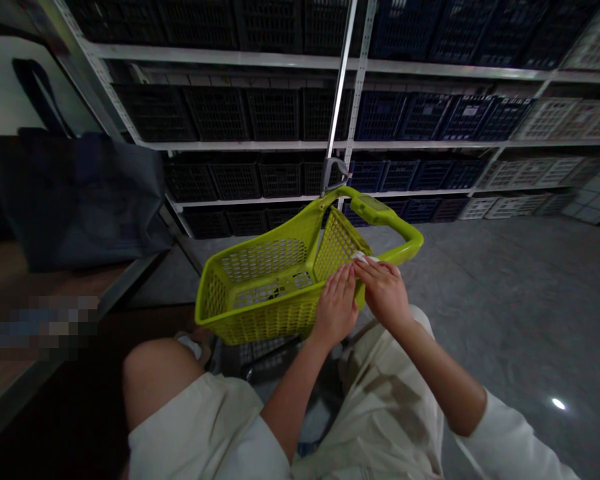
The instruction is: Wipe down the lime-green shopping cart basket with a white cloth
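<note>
A lime-green plastic shopping cart [260,313] with a lattice basket stands in front of my knees. My left hand [336,303] grips its near rim by the handle end, fingers laid over the top and thumb on the outer side. Just right of it, my right hand [384,287] presses a crumpled white wipe [363,257] against the cart where the rim meets the handle. Whether the wipe is cloth or paper I cannot tell. The curved green handle [405,247] extends right beyond my fingers. Inside the basket, a hinged lattice flap [337,243] stands tilted near the handle.
Behind the cart, white metal shelving [260,145] holds rows of black, blue and white crates. A metal pole with a grey hook [334,175] rises beyond the handle. At left, a dark tote bag [80,200] sits on a wooden surface. Grey floor [505,300] extends right.
</note>
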Tool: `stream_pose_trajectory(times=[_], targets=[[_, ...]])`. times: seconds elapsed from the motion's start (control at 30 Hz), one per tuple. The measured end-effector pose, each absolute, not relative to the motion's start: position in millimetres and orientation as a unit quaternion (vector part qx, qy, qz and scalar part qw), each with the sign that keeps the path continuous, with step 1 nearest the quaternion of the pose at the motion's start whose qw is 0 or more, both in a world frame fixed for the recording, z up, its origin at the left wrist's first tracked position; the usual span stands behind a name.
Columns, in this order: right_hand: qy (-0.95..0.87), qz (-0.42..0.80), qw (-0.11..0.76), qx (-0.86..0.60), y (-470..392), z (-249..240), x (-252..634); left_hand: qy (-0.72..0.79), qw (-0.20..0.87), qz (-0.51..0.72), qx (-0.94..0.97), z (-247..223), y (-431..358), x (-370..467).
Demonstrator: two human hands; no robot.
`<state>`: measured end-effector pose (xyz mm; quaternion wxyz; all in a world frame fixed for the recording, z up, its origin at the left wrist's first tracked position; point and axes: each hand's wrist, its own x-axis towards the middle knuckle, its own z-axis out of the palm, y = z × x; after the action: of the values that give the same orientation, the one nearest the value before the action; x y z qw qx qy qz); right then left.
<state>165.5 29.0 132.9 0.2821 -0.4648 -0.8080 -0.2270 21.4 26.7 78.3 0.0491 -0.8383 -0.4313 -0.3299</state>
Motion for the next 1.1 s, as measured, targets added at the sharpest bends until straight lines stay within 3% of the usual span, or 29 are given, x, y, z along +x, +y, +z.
stream_pose_trajectory(times=[0.13,0.27,0.4,0.57,0.7,0.87,1.1], targets=[[-0.807,-0.221,0.275,-0.474,44.2,149.4,217.6,-0.424,0.054,-0.314,-0.848,79.9,26.5,19.2],[-0.716,-0.248,0.325,-0.566,65.6,164.7,262.0,-0.427,0.053,-0.312,-0.847,80.4,25.5,20.2],[-0.686,-0.268,0.325,-0.594,60.4,156.4,230.7,-0.43,0.046,-0.321,-0.843,79.3,25.2,22.4],[-0.778,-0.233,0.282,-0.51,31.5,135.7,163.9,-0.429,0.048,-0.325,-0.841,78.8,25.9,22.0],[-0.811,-0.202,0.261,-0.483,34.5,144.6,192.0,-0.428,0.055,-0.317,-0.845,79.0,26.3,20.0],[-0.706,-0.24,0.297,-0.596,62.6,166.3,260.6,-0.431,0.057,-0.304,-0.847,78.3,26.2,20.5],[-0.676,-0.305,0.292,-0.604,48.7,154.2,227.9,-0.435,0.058,-0.316,-0.841,77.5,25.9,23.3]])
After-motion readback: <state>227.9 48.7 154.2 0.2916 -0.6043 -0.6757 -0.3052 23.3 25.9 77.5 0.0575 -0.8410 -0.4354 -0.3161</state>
